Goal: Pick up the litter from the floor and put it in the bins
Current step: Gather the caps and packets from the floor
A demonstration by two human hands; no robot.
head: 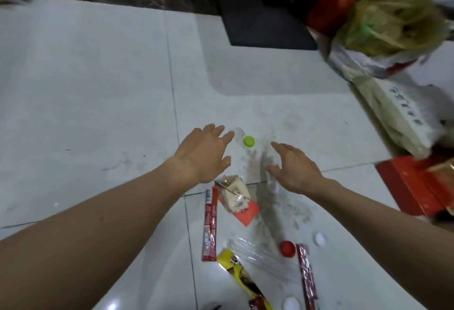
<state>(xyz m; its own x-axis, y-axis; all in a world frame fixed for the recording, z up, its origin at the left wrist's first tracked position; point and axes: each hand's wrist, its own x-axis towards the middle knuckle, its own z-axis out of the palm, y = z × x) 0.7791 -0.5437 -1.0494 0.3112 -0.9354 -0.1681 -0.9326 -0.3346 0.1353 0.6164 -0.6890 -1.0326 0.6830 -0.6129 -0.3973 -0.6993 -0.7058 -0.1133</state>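
Note:
Litter lies scattered on the pale tiled floor. A clear plastic bottle with a green cap point(249, 141) lies between my hands. My left hand point(205, 153) hovers just left of the cap, fingers straight and empty. My right hand point(292, 168) is spread over the bottle's body, holding nothing. Nearer to me lie a beige wrapper point(234, 193) on a red paper piece point(248, 212), a red sachet point(210, 226), a yellow wrapper point(242, 275), a red cap point(287, 249), a second red sachet point(307, 280), a white cap point(319, 238) and clear film point(258, 258).
A dark flat stand base point(265, 22) sits on the floor ahead. Full bags point(390, 29) and a white printed bag point(403, 115) crowd the right side, with a red box point(417, 186) below them. Another white cap point(291, 303) lies at the bottom edge. No bin is in view.

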